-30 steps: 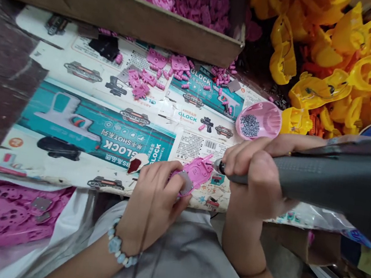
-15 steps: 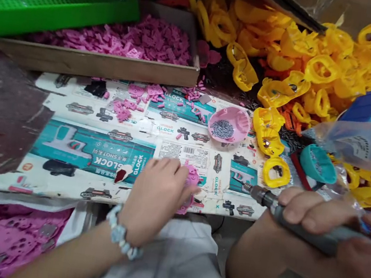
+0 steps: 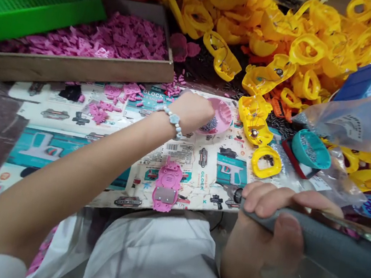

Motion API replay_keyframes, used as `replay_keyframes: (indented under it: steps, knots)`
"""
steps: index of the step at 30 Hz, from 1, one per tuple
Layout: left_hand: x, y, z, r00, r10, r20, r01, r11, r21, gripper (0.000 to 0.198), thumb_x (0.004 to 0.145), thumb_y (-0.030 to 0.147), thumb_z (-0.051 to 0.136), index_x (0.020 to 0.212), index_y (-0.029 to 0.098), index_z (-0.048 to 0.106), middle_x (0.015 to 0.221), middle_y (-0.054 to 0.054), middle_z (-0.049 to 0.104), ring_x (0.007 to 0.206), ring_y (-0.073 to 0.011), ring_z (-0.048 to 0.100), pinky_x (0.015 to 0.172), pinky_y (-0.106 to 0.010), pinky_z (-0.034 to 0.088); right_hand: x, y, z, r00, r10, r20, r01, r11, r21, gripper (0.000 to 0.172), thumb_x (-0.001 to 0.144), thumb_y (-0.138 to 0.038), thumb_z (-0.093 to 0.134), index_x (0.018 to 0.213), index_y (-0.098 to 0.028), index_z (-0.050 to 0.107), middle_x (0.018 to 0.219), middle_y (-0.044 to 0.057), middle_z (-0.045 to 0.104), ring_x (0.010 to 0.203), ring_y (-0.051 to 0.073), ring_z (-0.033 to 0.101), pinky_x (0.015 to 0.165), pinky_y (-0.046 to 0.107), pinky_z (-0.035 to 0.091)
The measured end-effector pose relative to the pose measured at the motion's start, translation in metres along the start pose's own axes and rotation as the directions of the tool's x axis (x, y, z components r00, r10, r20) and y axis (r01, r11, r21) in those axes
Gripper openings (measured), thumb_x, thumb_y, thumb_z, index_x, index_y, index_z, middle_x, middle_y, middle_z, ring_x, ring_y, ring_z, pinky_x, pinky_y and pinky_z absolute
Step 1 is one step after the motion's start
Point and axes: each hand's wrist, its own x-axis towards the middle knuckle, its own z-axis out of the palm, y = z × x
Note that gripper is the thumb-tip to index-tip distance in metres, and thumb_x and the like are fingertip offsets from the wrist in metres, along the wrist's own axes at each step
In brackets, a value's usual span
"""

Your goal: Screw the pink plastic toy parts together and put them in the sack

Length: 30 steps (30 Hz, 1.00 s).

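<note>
Reaching hand: left hand [image 3: 192, 114], wrist beaded, above pink dish [image 3: 224, 116] of screws [image 3: 209, 125]; fingers hidden, apart or together cannot be told.
Casing condition: pink plastic casing [image 3: 168, 178], oval, silver plate [image 3: 165, 195] at near end, lying flat on printed sheet [image 3: 47, 151] near its front edge, touched by neither hand.
Gripping hand: right hand [image 3: 264, 220], fingers clamped around grey power driver [image 3: 337, 245], bit pointing left.
</note>
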Motion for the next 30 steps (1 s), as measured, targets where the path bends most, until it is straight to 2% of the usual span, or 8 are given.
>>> replay_keyframes:
  steps: [5, 8, 11, 13, 15, 19, 24, 30]
  knots:
    - [-0.023, 0.003, -0.018, 0.998, 0.015, 0.062, -0.023, 0.992, 0.127, 0.009, 0.078, 0.017, 0.058, 0.078, 0.014, 0.066, 0.073, -0.006, 0.066, 0.073, -0.0197, 0.063, 0.063, -0.028, 0.046, 0.007, 0.016, 0.009, 1.000, -0.019, 0.007, 0.019, 1.000, 0.006, 0.021, 0.075, -0.011, 0.053, 0.095, -0.016, 0.051, 0.053, -0.008, 0.049, 0.041, 0.009, 0.045, 0.046, 0.025, 0.042]
    - [-0.068, 0.010, -0.025, 1.000, 0.010, -0.017, -0.012, 0.994, -0.111, 0.016, 0.083, 0.017, 0.053, 0.078, 0.017, 0.068, 0.075, -0.002, 0.070, 0.069, -0.0160, 0.066, 0.067, -0.027, 0.050, 0.004, 0.007, 0.016, 0.998, 0.053, 0.029, -0.054, 0.998, 0.037, 0.021, 0.075, -0.012, 0.054, 0.095, -0.017, 0.050, 0.055, -0.007, 0.050, 0.044, 0.010, 0.047, 0.051, 0.029, 0.045]
    - [-0.127, 0.025, -0.027, 0.996, -0.027, -0.087, -0.011, 0.912, -0.409, 0.013, 0.085, 0.020, 0.058, 0.079, 0.020, 0.070, 0.077, 0.002, 0.074, 0.068, -0.0107, 0.069, 0.067, -0.019, 0.053, 0.001, -0.013, 0.022, 0.985, 0.124, 0.118, -0.134, 0.988, 0.079, 0.020, 0.078, -0.015, 0.057, 0.096, -0.017, 0.050, 0.058, -0.005, 0.051, 0.046, 0.011, 0.050, 0.051, 0.031, 0.047]
    - [-0.160, 0.038, -0.023, 0.991, -0.081, -0.107, 0.022, 0.883, -0.469, 0.009, 0.085, 0.020, 0.060, 0.082, 0.020, 0.069, 0.076, 0.004, 0.074, 0.067, -0.0088, 0.069, 0.064, -0.015, 0.054, 0.002, -0.028, 0.025, 0.965, 0.141, 0.221, -0.164, 0.982, 0.090, 0.014, 0.082, -0.020, 0.057, 0.094, -0.020, 0.050, 0.056, -0.005, 0.050, 0.045, 0.010, 0.049, 0.047, 0.029, 0.047]
    - [-0.181, 0.049, -0.016, 0.979, -0.138, -0.153, 0.053, 0.886, -0.462, 0.007, 0.087, 0.022, 0.061, 0.088, 0.021, 0.068, 0.076, 0.004, 0.074, 0.068, -0.0091, 0.070, 0.065, -0.015, 0.055, 0.005, -0.042, 0.030, 0.913, 0.229, 0.337, -0.253, 0.967, 0.030, 0.011, 0.083, -0.028, 0.059, 0.089, -0.023, 0.051, 0.055, -0.005, 0.050, 0.045, 0.011, 0.050, 0.046, 0.030, 0.048]
    - [-0.196, 0.059, -0.007, 0.956, -0.196, -0.218, 0.068, 0.872, -0.485, 0.008, 0.088, 0.023, 0.059, 0.094, 0.023, 0.064, 0.081, 0.002, 0.075, 0.073, -0.0111, 0.071, 0.069, -0.019, 0.057, 0.003, -0.061, 0.040, 0.761, 0.440, 0.477, -0.461, 0.884, -0.079, 0.022, 0.078, -0.038, 0.068, 0.086, -0.027, 0.050, 0.056, -0.004, 0.056, 0.050, 0.015, 0.054, 0.049, 0.036, 0.052]
    - [-0.198, 0.056, -0.011, 0.960, -0.181, -0.211, 0.051, 0.860, -0.508, 0.008, 0.089, 0.023, 0.057, 0.088, 0.025, 0.064, 0.078, 0.003, 0.074, 0.071, -0.0117, 0.070, 0.068, -0.020, 0.057, -0.011, -0.063, 0.046, 0.757, 0.495, 0.426, -0.502, 0.858, -0.105, 0.021, 0.079, -0.038, 0.067, 0.088, -0.028, 0.050, 0.059, -0.005, 0.058, 0.048, 0.013, 0.052, 0.049, 0.034, 0.052]
    - [-0.202, 0.050, -0.009, 0.976, -0.112, -0.184, 0.006, 0.867, -0.498, 0.019, 0.090, 0.016, 0.053, 0.101, 0.027, 0.064, 0.086, 0.002, 0.075, 0.078, -0.0113, 0.071, 0.075, -0.020, 0.057, -0.002, -0.061, 0.044, 0.733, 0.493, 0.468, -0.497, 0.859, -0.126, 0.027, 0.075, -0.039, 0.071, 0.086, -0.027, 0.050, 0.058, -0.003, 0.057, 0.051, 0.014, 0.055, 0.047, 0.033, 0.052]
